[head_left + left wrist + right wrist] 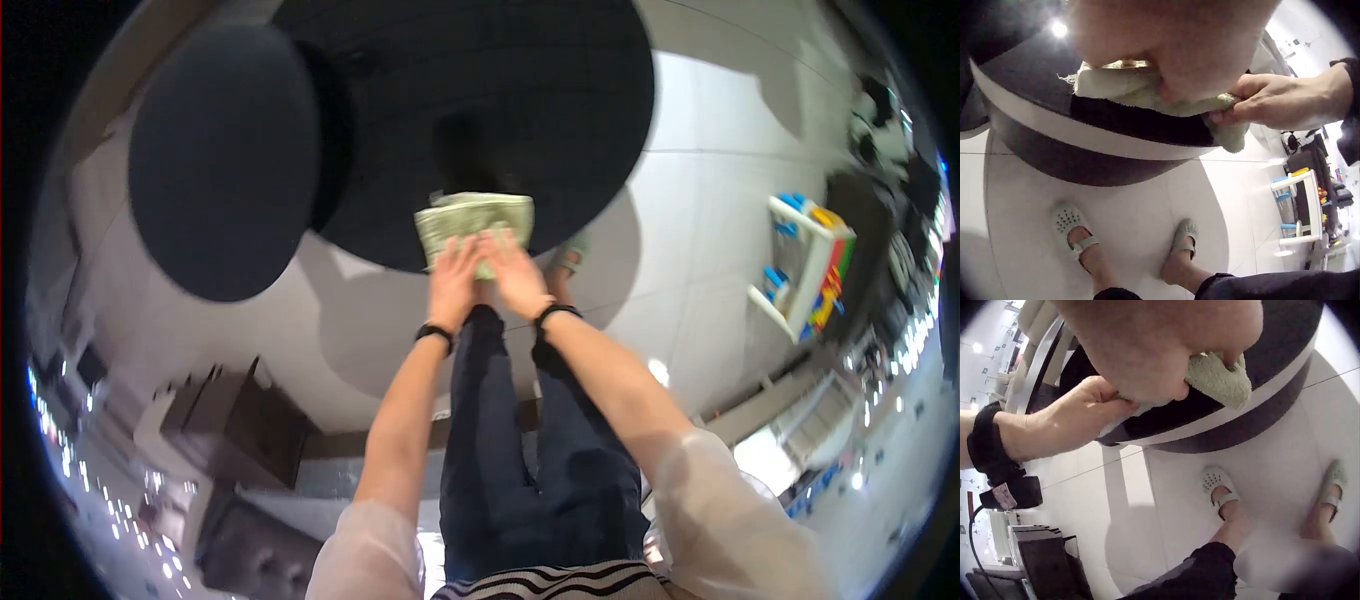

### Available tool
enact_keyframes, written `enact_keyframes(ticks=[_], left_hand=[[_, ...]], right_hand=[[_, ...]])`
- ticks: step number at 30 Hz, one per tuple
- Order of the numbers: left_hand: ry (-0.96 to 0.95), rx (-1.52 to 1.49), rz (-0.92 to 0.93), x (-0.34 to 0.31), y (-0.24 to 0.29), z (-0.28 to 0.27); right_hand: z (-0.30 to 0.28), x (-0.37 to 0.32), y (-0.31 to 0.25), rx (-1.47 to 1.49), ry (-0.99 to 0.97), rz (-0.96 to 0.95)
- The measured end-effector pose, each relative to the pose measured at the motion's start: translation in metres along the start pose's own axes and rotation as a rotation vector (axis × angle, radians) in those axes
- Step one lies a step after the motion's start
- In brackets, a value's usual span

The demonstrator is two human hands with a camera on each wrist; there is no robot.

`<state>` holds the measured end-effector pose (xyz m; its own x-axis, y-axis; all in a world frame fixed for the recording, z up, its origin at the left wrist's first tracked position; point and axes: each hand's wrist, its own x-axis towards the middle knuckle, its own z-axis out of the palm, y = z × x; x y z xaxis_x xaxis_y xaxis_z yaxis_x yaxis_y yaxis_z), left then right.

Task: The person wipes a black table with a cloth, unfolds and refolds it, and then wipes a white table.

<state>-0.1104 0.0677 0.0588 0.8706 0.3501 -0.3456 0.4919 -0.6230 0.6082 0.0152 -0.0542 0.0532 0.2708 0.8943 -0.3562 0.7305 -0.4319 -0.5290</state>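
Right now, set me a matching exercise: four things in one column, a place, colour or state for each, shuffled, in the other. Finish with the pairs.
Things:
1. cloth
2. clogs
3. large tabletop
4. wristbands

Descriptions:
A. black, curved at the edge
B. held by left hand and right hand
C. worn just behind the hands
D. pale, dotted with holes

Pairs: 1-B; 2-D; 3-A; 4-C

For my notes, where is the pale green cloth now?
In the head view, the pale green cloth is just above centre, held by the left hand and right hand, at the near edge of the round black table.
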Motion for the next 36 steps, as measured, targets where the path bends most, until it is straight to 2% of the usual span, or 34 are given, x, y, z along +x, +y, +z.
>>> enact_keyframes(ticks=[1, 3, 4, 5, 8, 15, 20, 23, 24, 28, 32, 36], left_hand=[[0.025, 0.025, -0.015, -0.003, -0.007, 0.004], [0.068, -0.002, -0.025, -0.013, -0.021, 0.016], [0.056, 0.02, -0.047, -0.015, -0.019, 0.011], [0.04, 0.015, -0.081, -0.018, -0.019, 0.006], [0.006, -0.005, -0.131, -0.019, -0.014, 0.005], [-0.001, -0.004, -0.16, -0.015, -0.013, 0.011], [0.0, -0.023, -0.102, -0.011, -0.015, 0.012], [-0.012, -0.017, -0.06, -0.008, -0.017, 0.01], [-0.016, -0.014, -0.049, -0.007, -0.015, 0.01], [-0.069, 0.095, 0.014, 0.007, 0.002, 0.005], [-0.09, 0.107, 0.074, 0.013, 0.008, 0.004], [-0.088, 0.159, 0.076, 0.012, 0.008, 0.002]], right_hand=[[0.01, 0.006, -0.001, 0.096, 0.035, 0.023], [0.018, 0.014, -0.006, 0.096, 0.1, -0.009], [0.009, 0.018, -0.011, -0.011, -0.027, -0.009], [0.013, 0.021, -0.016, 0.05, -0.052, 0.013], [0.0, 0.027, -0.024, -0.132, -0.181, 0.007], [0.006, 0.025, -0.014, -0.118, -0.083, -0.032], [-0.006, 0.023, -0.012, -0.095, -0.155, -0.022], [-0.011, 0.02, -0.015, -0.077, -0.118, 0.001], [-0.013, 0.016, -0.015, -0.182, -0.145, 0.016], [-0.011, -0.001, 0.001, -0.067, -0.025, 0.07], [-0.028, -0.012, 0.002, -0.112, -0.109, 0.106], [-0.026, -0.009, -0.004, -0.045, -0.1, 0.136]])
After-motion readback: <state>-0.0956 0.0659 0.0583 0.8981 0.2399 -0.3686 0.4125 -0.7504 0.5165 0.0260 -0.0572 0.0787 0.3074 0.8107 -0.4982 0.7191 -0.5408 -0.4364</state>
